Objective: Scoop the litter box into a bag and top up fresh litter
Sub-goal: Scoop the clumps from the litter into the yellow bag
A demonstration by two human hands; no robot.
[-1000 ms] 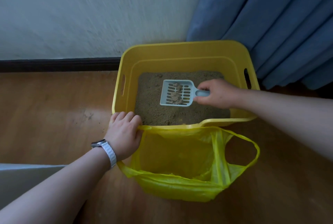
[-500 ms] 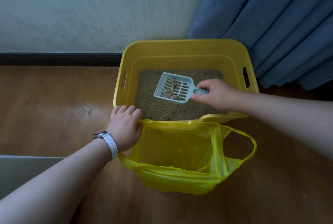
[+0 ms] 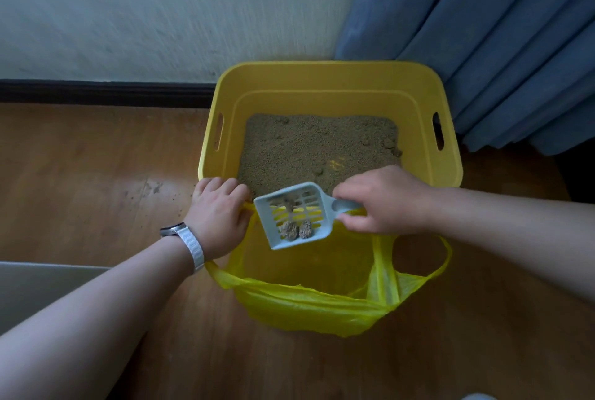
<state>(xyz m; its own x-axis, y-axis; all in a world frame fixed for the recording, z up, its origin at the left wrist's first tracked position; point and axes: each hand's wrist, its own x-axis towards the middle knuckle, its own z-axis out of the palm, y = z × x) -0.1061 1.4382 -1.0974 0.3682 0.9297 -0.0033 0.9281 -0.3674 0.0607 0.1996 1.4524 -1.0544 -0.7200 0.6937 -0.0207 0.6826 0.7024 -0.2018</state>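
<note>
Head cam, looking down. Yellow litter box on the wood floor, pushed right up against the wall, blue curtain just beside its far right corner. Full of sandy brown litter, a bit lumpy toward the right side. Yellow bag on the floor just in front of the box, mouth wide open, top edge up against the near rim.

Right hand wrapped around the handle of the pale blue scoop, fingers curled round it, so a proper grip. Scoop sticking out to the left of that hand, up in the air over the box's near rim and the open mouth of the bag, tilted with the front lip lower. Two grey clumps sitting down at that low front edge, a bit more stuck up by the slots.

Left hand at the near left corner of the box, fingers curled down over the rim and gripping the bag's edge there. Just beside the scoop's left corner, can't tell if actually touching. White-strapped watch on that wrist.

A few scattered grains on the floor left of the box. Pale grey something at the bottom left edge of the shot, no idea what.
</note>
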